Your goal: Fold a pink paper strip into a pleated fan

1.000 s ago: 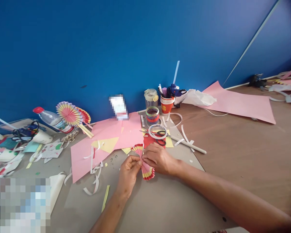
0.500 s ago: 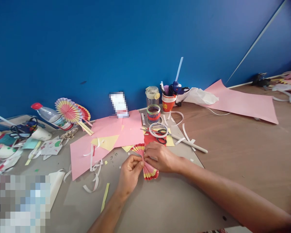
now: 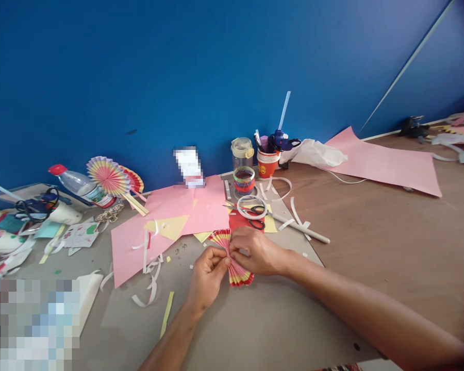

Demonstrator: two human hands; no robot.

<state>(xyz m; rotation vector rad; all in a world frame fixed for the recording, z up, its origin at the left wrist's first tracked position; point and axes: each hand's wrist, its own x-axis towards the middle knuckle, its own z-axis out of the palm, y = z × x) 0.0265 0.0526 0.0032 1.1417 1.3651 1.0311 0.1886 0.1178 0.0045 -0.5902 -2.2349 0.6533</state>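
Note:
A pleated paper fan (image 3: 241, 275), pink and yellow with red edges, is pinched at its middle and flares out at both ends. My left hand (image 3: 209, 275) grips its narrow centre from the left, thumb and fingers pressed together. From the right, my right hand (image 3: 255, 251) closes on the same centre, and its knuckles hide part of the folds. Just beyond my right hand lie scissors (image 3: 258, 223) on red paper (image 3: 237, 221), with a roll of white tape (image 3: 252, 207) over them.
Pink sheets (image 3: 209, 206) and paper strips (image 3: 153, 288) lie beyond my hands. A clear jar (image 3: 243, 154) and a red paper cup (image 3: 268, 164) stand by the blue wall. Finished fans (image 3: 108, 176) lean at left near a bottle (image 3: 79, 183). A pale rod (image 3: 309, 231) lies right.
Almost nothing differs. Both hands stay on the fan's centre, and its lower pleats look very slightly wider to the right.

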